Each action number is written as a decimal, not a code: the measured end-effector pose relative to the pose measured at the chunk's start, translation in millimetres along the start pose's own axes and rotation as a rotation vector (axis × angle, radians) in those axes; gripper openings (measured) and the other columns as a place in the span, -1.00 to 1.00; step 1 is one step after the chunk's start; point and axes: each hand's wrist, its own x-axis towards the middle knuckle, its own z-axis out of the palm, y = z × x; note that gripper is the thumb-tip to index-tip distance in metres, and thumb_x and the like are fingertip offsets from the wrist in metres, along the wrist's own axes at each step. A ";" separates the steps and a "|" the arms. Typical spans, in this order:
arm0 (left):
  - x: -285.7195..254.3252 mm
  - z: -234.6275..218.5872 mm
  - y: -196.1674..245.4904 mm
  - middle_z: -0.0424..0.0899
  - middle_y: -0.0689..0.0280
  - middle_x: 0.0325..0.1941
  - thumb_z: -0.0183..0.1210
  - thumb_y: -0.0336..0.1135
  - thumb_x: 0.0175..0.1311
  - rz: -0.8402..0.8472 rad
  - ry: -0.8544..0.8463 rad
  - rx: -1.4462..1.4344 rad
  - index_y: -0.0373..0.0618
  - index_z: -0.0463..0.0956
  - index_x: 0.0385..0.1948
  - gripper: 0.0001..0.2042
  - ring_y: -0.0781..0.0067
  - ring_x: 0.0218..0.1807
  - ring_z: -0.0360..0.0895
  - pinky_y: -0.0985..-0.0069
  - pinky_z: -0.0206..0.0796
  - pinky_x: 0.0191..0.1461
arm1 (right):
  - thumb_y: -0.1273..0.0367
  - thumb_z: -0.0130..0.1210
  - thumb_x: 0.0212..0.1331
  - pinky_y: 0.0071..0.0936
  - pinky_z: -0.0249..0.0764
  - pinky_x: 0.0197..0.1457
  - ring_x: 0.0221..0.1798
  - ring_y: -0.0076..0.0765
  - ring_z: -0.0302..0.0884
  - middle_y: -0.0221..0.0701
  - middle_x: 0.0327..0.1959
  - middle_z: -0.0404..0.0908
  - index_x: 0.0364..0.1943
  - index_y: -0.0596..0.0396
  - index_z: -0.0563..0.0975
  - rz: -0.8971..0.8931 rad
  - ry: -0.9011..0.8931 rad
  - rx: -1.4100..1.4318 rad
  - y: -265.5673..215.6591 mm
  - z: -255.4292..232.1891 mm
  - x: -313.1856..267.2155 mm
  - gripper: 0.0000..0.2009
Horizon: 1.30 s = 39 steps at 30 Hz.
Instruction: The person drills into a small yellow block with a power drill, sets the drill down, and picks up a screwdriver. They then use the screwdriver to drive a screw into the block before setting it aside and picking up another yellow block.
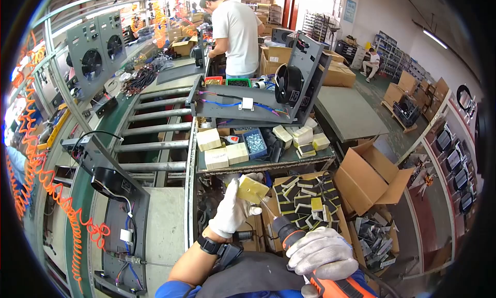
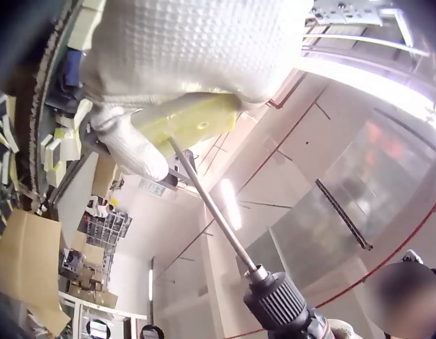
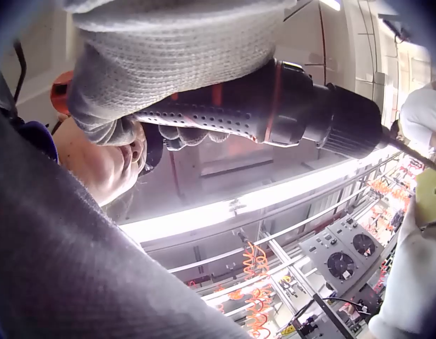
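My gloved left hand (image 1: 232, 210) grips a flat yellow block (image 1: 252, 189) between thumb and fingers, above the front of the bench. Small holes show in its face in the left wrist view, where the glove (image 2: 183, 53) covers its upper part. In my gloved right hand (image 1: 321, 252) is an orange and black power drill (image 1: 341, 287), gripped round its body. The drill's long thin bit (image 2: 214, 212) reaches to the block's face, at or close to a hole. The right wrist view shows the glove (image 3: 176, 63) curled round the drill (image 3: 295, 106).
Many black-and-yellow blocks (image 1: 305, 202) lie in a carton below the bench. On the shelf are pale blocks (image 1: 217, 158) and a blue bin (image 1: 254, 143) of small parts. Metal panels with fans (image 1: 289, 84) stand behind. An open carton (image 1: 369, 176) is at right. A person (image 1: 236, 37) stands beyond.
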 end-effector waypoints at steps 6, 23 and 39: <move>-3.4 5.5 3.8 0.53 0.21 0.09 -0.13 0.25 0.38 0.030 0.030 0.039 -0.08 0.28 0.24 -0.37 0.33 -0.02 0.59 0.54 0.56 -0.25 | 0.39 0.42 -0.12 -0.24 0.65 -0.53 -0.57 -0.17 0.67 -0.18 -0.55 0.63 -0.51 0.15 0.40 0.056 -0.018 -0.046 -3.1 1.3 2.6 -0.67; -10.4 13.4 12.6 0.53 0.12 0.09 -0.19 0.28 0.39 0.121 0.045 0.047 -0.18 0.21 0.31 -0.29 0.25 -0.07 0.62 0.58 0.51 -0.34 | 0.32 0.39 0.04 -0.27 0.69 -0.47 -0.50 -0.22 0.68 -0.20 -0.47 0.63 -0.32 0.11 0.35 0.087 0.008 -0.031 -10.4 -2.6 6.7 -0.63; -11.9 12.5 7.2 0.51 0.11 0.13 -0.14 0.29 0.37 0.102 0.069 0.011 -0.14 0.18 0.33 -0.29 0.17 0.08 0.56 0.29 0.56 -0.03 | 0.27 0.30 0.06 -0.26 0.63 -0.41 -0.43 -0.19 0.62 -0.20 -0.40 0.61 -0.25 0.12 0.39 -0.057 0.076 0.026 0.3 1.6 11.9 -0.67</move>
